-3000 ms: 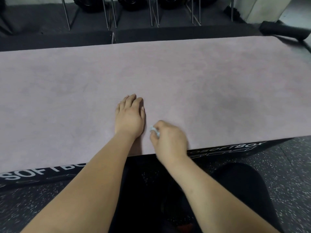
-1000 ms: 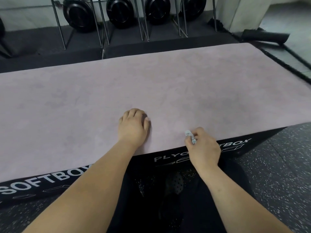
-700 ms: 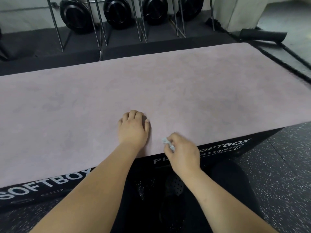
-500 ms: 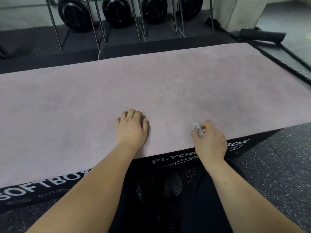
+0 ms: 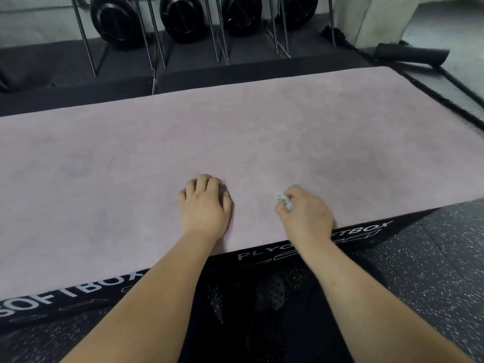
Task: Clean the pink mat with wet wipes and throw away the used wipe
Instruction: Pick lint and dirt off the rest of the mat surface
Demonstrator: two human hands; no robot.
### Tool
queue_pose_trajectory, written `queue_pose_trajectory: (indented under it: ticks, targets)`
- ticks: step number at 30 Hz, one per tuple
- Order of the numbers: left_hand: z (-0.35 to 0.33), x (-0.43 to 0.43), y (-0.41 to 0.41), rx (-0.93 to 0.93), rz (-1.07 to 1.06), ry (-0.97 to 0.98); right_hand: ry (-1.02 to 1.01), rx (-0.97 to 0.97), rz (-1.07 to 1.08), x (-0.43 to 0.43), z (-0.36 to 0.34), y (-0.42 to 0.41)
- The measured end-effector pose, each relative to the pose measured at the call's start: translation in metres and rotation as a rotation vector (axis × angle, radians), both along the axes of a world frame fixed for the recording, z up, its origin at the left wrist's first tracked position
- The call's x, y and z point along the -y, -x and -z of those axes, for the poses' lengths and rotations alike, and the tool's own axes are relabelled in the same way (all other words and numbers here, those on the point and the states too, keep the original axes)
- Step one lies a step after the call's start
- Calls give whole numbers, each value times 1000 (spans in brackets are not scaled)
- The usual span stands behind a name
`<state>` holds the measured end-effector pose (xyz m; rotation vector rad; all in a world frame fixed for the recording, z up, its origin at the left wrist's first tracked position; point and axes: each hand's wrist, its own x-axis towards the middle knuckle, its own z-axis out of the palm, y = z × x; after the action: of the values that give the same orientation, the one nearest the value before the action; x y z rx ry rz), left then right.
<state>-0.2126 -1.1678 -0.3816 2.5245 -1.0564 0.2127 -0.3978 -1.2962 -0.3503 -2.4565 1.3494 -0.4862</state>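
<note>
The pink mat (image 5: 235, 142) lies spread over a black soft plyo box (image 5: 366, 234) and fills most of the view. My left hand (image 5: 205, 205) rests palm down on the mat near its front edge, fingers curled, holding nothing. My right hand (image 5: 305, 213) is closed around a small crumpled white wet wipe (image 5: 282, 199) and presses it on the mat close to the front edge, right of the left hand. Darker damp patches show on the mat to the right.
Beyond the mat stand black weight plates (image 5: 115, 19) in a metal rack (image 5: 157, 35). A rolled black mat (image 5: 411, 53) and a thick rope (image 5: 445, 82) lie at the far right. Speckled rubber floor (image 5: 432, 271) surrounds the box; my dark-clothed legs are below.
My right hand has rubbed the wipe back and forth along the mat's front edge, now a little left of its place half a second ago. The left hand has stayed put.
</note>
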Motion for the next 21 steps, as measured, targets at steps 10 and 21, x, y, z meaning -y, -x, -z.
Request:
queue_pose_trajectory:
  ticks: [10, 21]
  targets:
    - [1, 1, 2, 22, -16, 9, 10, 7, -211, -40, 2, -53]
    - [2, 2, 2, 16, -22, 27, 29, -11, 129, 58, -2, -26]
